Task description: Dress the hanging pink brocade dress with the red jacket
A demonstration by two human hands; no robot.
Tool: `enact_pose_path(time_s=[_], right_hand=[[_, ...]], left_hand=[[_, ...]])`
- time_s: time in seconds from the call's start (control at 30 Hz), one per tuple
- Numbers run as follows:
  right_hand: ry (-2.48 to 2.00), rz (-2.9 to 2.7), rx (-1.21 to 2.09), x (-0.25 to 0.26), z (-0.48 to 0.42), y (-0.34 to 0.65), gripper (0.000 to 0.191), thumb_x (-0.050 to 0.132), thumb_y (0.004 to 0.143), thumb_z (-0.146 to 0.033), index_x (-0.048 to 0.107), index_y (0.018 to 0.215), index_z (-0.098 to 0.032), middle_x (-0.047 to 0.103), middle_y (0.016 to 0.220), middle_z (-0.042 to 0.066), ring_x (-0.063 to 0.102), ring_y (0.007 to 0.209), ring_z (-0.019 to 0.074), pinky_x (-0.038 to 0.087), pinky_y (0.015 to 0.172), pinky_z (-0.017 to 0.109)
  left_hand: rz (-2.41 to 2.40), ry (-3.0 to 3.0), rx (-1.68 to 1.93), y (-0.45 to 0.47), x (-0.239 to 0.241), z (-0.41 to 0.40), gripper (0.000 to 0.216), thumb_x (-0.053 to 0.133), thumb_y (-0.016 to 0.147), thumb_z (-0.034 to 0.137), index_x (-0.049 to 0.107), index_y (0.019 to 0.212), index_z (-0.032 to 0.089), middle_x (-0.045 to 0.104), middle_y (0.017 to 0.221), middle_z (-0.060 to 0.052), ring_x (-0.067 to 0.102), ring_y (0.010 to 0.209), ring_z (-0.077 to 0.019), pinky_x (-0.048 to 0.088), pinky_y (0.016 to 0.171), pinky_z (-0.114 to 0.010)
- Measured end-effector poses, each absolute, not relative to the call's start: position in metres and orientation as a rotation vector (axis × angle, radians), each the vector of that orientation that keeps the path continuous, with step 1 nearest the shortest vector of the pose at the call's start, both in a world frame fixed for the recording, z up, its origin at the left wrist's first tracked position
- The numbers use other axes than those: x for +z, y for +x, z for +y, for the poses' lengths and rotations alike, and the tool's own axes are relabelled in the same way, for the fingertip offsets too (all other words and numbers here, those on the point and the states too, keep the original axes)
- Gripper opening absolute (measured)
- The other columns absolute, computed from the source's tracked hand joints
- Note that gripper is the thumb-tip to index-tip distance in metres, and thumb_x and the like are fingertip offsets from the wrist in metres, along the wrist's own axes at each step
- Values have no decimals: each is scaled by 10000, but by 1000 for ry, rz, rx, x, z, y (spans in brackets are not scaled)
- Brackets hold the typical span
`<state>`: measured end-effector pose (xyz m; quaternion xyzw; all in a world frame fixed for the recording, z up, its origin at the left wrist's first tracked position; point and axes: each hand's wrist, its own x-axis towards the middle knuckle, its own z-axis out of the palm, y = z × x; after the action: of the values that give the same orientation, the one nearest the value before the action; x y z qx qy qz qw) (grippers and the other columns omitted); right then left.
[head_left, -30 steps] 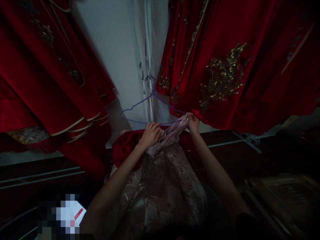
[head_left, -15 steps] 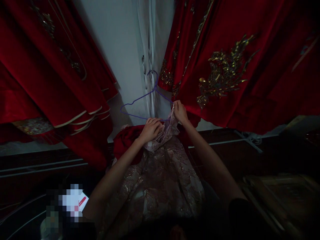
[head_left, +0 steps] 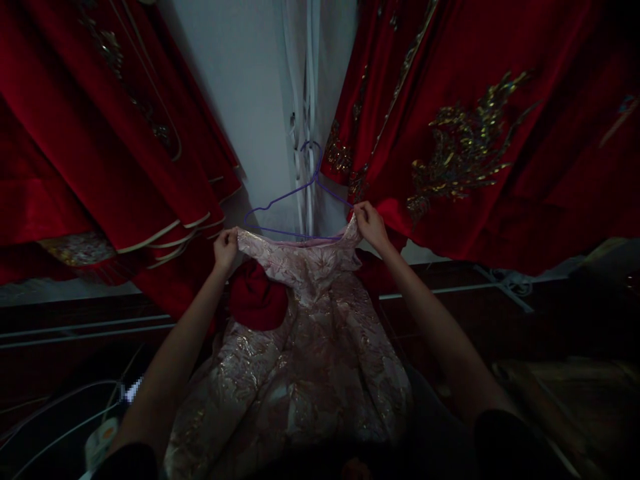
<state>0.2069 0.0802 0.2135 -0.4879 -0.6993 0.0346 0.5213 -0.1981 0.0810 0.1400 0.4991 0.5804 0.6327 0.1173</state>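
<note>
1. Gown (head_left: 313,267) of pale patterned cloth stretches between pinching hands, the left hand (head_left: 226,250) and right hand (head_left: 371,227) each gripping a top corner.
2. Purple hanger (head_left: 316,177), just beyond both hands, appears covered at its right end; its left looks bare (half done, seemingly).
3. Readable labels or writing: none.

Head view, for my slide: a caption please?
Left hand and right hand hold the top of a pale dress near a purple hanger, between red garments.
</note>
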Motion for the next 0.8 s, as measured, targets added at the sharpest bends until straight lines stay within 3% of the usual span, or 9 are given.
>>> enact_pose_path(time_s=[0.53,0.8], right_hand=[[-1135,-1708,110,220,77,211,340,367,894,-484,568,881,-210,630,801,16,554,723,162,396,699,256],[-1169,-1726,30,219,76,213,366,317,907,-495,561,917,-222,638,843,37,556,780,192,408,739,294]], left_hand=[[1485,1585,1863,-197,158,93,349,511,791,455,632,862,135,636,840,-37,567,771,-135,433,734,-227],[1361,2057,1503,-154,220,113,345,497,798,454,634,846,141,618,783,-30,530,737,-139,411,686,-218]])
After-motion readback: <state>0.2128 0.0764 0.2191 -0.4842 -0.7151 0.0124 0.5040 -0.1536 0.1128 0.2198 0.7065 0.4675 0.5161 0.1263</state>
